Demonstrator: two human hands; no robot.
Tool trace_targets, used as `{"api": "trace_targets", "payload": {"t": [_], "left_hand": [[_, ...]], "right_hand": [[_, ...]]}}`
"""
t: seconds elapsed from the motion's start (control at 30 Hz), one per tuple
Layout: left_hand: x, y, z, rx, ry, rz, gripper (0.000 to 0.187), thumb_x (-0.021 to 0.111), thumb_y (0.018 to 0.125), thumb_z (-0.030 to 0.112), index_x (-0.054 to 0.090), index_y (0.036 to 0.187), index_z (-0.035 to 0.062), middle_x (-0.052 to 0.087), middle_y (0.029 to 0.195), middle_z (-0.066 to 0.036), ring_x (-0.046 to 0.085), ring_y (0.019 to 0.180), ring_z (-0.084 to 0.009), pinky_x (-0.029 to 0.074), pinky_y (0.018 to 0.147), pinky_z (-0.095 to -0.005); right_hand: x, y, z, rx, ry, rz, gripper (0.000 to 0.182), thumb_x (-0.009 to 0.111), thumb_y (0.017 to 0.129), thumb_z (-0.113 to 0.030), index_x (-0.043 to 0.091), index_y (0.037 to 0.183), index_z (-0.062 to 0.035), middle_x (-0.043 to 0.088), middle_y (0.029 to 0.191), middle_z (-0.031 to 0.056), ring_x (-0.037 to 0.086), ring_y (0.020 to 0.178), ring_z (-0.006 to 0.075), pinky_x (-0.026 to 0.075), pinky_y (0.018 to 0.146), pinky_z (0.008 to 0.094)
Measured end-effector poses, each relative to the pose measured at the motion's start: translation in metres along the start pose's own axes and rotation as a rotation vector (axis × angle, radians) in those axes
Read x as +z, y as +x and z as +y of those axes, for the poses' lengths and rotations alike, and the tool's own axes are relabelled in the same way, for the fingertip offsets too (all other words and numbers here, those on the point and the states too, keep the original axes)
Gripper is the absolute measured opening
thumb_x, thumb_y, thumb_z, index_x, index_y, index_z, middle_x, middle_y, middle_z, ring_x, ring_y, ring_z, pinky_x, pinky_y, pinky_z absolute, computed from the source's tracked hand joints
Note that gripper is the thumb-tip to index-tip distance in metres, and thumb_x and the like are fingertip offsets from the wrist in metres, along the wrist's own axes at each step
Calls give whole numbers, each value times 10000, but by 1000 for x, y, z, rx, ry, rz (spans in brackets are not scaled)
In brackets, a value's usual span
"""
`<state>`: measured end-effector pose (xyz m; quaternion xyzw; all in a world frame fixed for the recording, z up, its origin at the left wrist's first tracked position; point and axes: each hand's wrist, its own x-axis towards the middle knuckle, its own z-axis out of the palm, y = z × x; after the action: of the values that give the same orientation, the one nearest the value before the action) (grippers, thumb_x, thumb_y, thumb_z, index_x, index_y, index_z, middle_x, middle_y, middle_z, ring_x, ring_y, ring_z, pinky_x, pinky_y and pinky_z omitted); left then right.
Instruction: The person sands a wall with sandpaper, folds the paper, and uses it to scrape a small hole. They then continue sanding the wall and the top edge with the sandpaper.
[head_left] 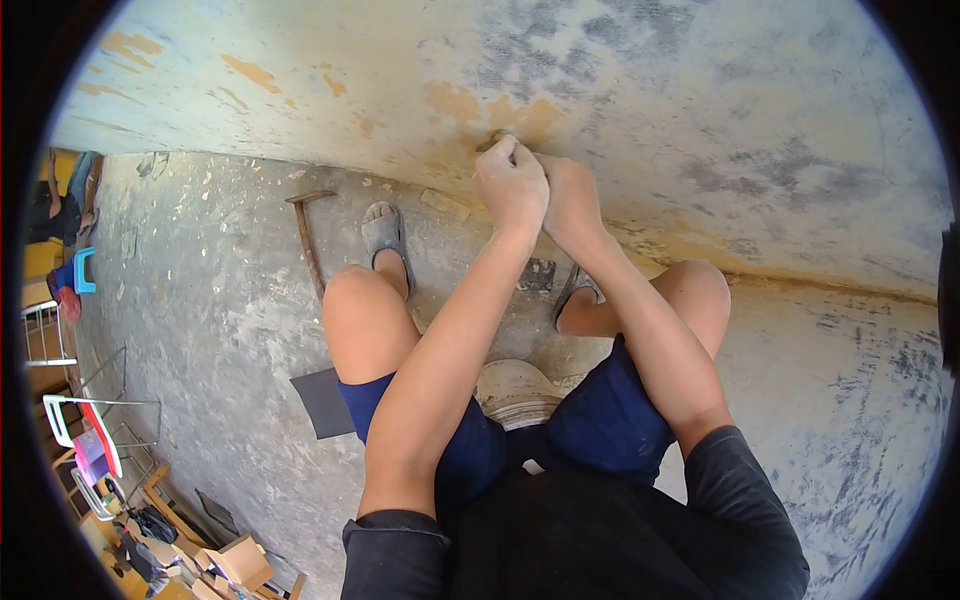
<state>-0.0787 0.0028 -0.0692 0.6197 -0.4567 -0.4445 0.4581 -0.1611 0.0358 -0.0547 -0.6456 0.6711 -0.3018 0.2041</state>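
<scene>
My left hand is closed against the stained, peeling wall. A small part of a dull brownish object shows at its fingertips, too little to identify. Touching it on the right, my right hand is also closed, and whatever its fingers hold is hidden. Patches of orange-brown bare surface surround both hands. On the grey floor to the left lies a hammer with a wooden handle, near my sandalled foot.
A pale round container stands between my legs. A dark flat sheet lies beside my left thigh. At far left are a blue stool, a folding chair, opened cardboard boxes and part of another person.
</scene>
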Motion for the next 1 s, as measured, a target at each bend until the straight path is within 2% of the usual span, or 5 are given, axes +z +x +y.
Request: {"api": "trace_targets", "payload": {"t": [0.2, 0.27, 0.4, 0.47, 1.0], "left_hand": [[-4, 1, 6, 65, 24, -88, 264, 561, 1011, 79, 586, 790, -63, 495, 605, -57, 427, 612, -112, 382, 591, -358], [2, 10, -14, 20, -51, -48, 284, 554, 969, 80, 522, 726, -63, 548, 616, -242, 509, 549, -334, 421, 605, -460], [-6, 0, 5, 147, -5, -41, 268, 555, 955, 78, 540, 729, -63, 563, 627, -246, 531, 563, -332, 429, 611, -461], [-10, -2, 13, 49, 20, -147, 234, 576, 1006, 90, 632, 826, -48, 528, 626, -26, 444, 633, -97, 393, 599, -335], [-7, 14, -7, -127, -114, -152, 243, 588, 958, 37, 574, 731, -49, 492, 629, -2, 414, 626, -77, 360, 575, -326]], "right_hand": [[7, 1, 4, 22, 35, 23, 167, 638, 851, -101, 738, 932, 5, 712, 865, 268, 683, 819, 480, 537, 737, 513], [8, 4, 9, -25, 33, 48, 160, 638, 851, -98, 734, 920, 11, 710, 852, 268, 682, 804, 480, 533, 725, 512], [-8, -4, -10, 22, 63, 34, 145, 632, 846, -65, 723, 902, 32, 700, 858, 287, 679, 809, 485, 529, 720, 506], [-9, -4, -8, 80, 82, 27, 142, 629, 844, -52, 721, 902, 39, 699, 864, 291, 678, 814, 488, 528, 720, 502], [9, -4, 0, 35, 159, 75, 174, 600, 908, -54, 715, 878, 73, 640, 803, 329, 641, 761, 516, 501, 662, 507]]}}
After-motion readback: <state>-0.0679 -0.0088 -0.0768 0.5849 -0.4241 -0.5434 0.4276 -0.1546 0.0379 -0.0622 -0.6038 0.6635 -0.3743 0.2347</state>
